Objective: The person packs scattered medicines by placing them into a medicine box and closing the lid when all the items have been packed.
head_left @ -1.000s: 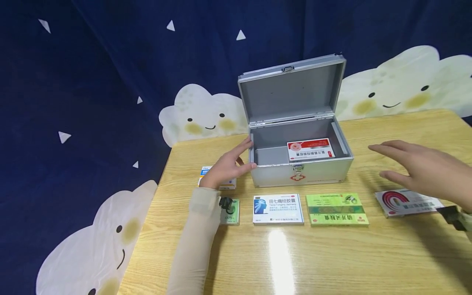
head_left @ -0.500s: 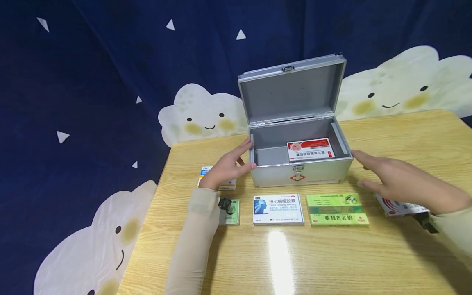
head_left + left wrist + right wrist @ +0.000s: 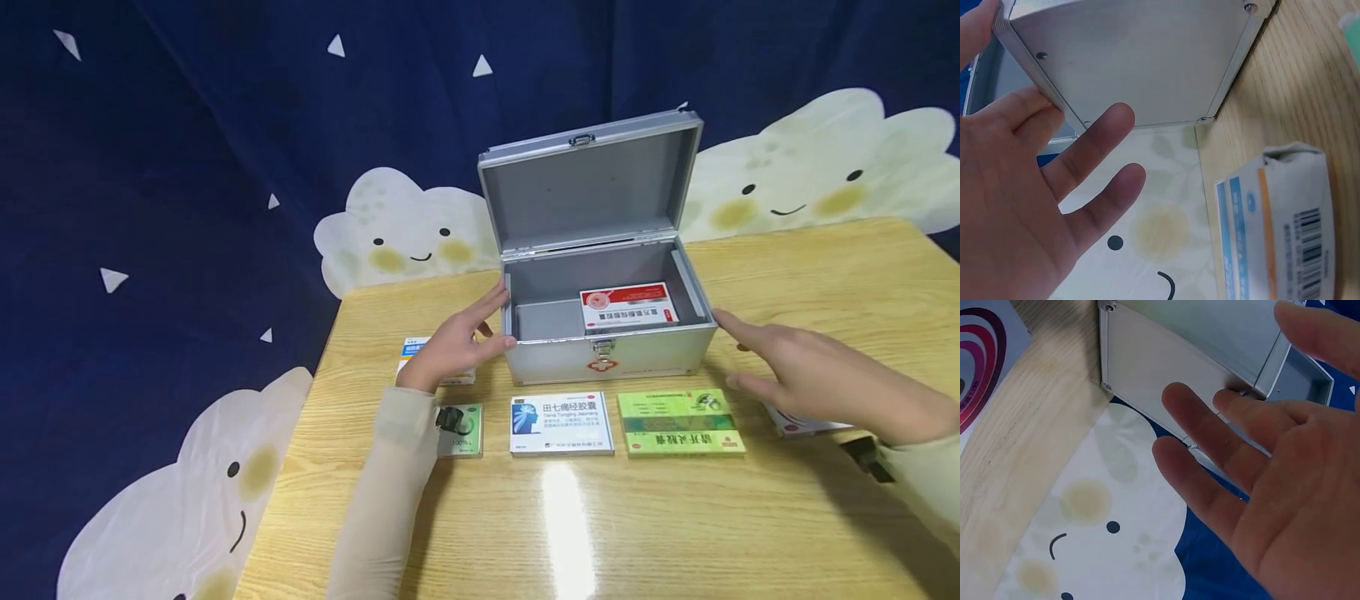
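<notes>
A silver first-aid case [image 3: 555, 362] with a red cross stands on the table, its lid [image 3: 585, 183] raised. Inside it, at the right, lies a red and white medicine box [image 3: 628, 307]. My left hand [image 3: 453, 346] touches the case's left side near the top edge, fingers spread, as the left wrist view [image 3: 1029, 181] confirms. On the other side, my right hand [image 3: 810, 367] has its fingertips at the case's right wall; in the right wrist view the hand [image 3: 1285, 469] has extended fingers, at least one touching the wall.
In front of the case lie a white and blue medicine box [image 3: 562, 425] and a green one [image 3: 681, 423]. A small green box [image 3: 467, 433] and a blue-striped box [image 3: 1279, 225] sit by the left arm. Partly under the right hand is a white box [image 3: 806, 423].
My right hand has moved left from beside the case to its right wall. The left hand has stayed on the left side. The whole head view has shifted slightly.
</notes>
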Demonstrator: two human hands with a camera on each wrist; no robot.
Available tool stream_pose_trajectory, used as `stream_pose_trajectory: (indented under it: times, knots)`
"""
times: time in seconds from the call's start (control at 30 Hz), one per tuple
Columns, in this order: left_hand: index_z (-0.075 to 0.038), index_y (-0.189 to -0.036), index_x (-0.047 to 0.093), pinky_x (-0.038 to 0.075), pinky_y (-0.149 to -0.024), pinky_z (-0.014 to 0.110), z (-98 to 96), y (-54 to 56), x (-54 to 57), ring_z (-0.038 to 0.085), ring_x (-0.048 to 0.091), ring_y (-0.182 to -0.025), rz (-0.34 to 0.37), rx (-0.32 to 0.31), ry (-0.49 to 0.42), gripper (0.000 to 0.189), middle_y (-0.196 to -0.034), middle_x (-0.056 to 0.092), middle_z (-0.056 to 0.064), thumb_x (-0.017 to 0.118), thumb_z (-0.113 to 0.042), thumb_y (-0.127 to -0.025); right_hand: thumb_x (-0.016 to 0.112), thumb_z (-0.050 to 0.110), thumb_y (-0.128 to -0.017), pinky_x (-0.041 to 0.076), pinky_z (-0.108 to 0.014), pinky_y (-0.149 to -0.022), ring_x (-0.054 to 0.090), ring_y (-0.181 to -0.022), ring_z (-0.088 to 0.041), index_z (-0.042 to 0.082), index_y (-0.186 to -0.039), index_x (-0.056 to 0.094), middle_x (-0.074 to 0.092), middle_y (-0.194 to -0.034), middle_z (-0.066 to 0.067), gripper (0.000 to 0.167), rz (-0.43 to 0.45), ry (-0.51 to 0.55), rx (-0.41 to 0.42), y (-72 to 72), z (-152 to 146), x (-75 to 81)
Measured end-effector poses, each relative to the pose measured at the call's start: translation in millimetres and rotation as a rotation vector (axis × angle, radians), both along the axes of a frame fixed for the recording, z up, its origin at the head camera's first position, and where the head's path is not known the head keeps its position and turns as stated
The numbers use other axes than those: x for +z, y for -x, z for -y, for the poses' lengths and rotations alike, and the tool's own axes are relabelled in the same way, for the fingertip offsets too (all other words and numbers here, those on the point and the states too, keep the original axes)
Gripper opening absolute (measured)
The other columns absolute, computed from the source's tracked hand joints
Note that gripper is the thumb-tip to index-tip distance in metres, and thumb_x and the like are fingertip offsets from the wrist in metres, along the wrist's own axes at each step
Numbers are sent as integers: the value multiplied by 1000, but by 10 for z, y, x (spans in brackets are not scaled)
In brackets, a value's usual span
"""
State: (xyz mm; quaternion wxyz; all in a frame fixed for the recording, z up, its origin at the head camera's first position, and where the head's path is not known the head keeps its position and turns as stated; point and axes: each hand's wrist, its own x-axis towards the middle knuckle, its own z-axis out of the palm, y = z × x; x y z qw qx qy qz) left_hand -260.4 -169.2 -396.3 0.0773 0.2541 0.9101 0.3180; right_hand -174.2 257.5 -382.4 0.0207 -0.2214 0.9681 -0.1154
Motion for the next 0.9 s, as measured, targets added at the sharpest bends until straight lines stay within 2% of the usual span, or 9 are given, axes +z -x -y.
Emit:
stream_pose_trajectory:
  times: [0.23, 0.4, 0.63, 0.73, 0.9]
  knots:
    - [-31, -158, 26, 50, -78, 33, 11, 9, -12, 14, 56, -100, -3, 6, -21, 76, -166, 12, -22, 62, -49, -93, 69, 30, -93, 49, -62, -90, 60, -118, -49, 3, -155, 30, 52, -141, -32, 78, 37, -18, -29, -3, -128, 27]
    - [-29, -158, 26, 50, -80, 33, 16, 18, -23, 13, 56, -98, -3, 8, -18, 77, -166, 11, -22, 61, -51, -92, 72, 26, -90, 49, -63, -88, 62, -112, -50, -2, -148, 40, 56, -136, -33, 72, 13, -98, -84, 20, -354, 24]
    - [-29, -157, 27, 51, -81, 34, 6, 25, -25, 15, 59, -98, -5, 12, -15, 78, -166, 12, -22, 62, -53, -91, 80, 17, -80, 51, -62, -81, 65, -101, -50, -8, -138, 49, 69, -112, -29, 69, -68, -136, -79, 13, -639, -174]
    - [-30, -157, 29, 51, -81, 34, -15, 23, -25, 16, 59, -98, -3, 19, -21, 78, -166, 14, -22, 63, -52, -91, 82, 20, -79, 50, -63, -80, 62, -103, -55, -8, -137, 50, 64, -118, -34, 72, -57, -141, -87, -11, -741, -260]
    - [-31, -155, 35, 51, -81, 34, -7, 16, -31, 16, 60, -96, -15, 39, -36, 75, -165, 20, -21, 66, -50, -89, 86, 30, -74, 48, -66, -84, 55, -110, -61, -7, -138, 49, 51, -130, -41, 82, 16, -165, -95, -41, -855, -380]
